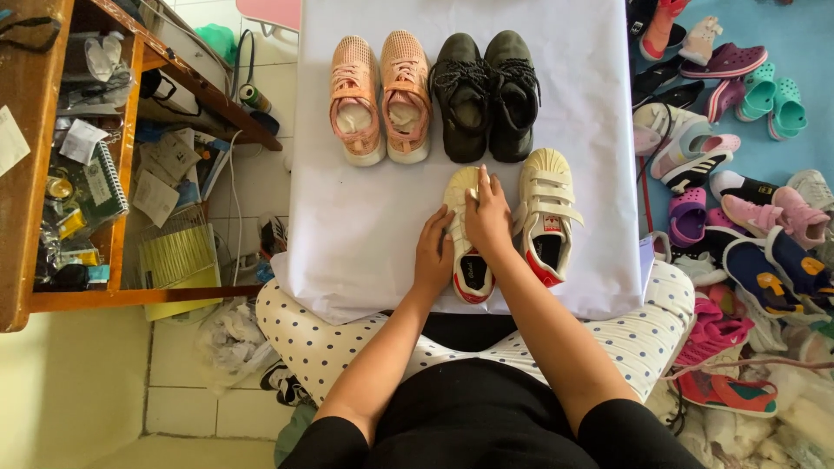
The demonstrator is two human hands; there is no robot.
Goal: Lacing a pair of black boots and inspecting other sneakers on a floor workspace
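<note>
Centre frame: our left hand (433,252) and right hand (488,213) both lie flat on white shoe (467,239), fingers loose, not gripping; its long axis runs up-down; right hand nearer toe.

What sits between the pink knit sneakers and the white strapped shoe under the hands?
Nothing: bare white cloth separates the pink knit sneakers from the white strapped shoe, head view.
</note>
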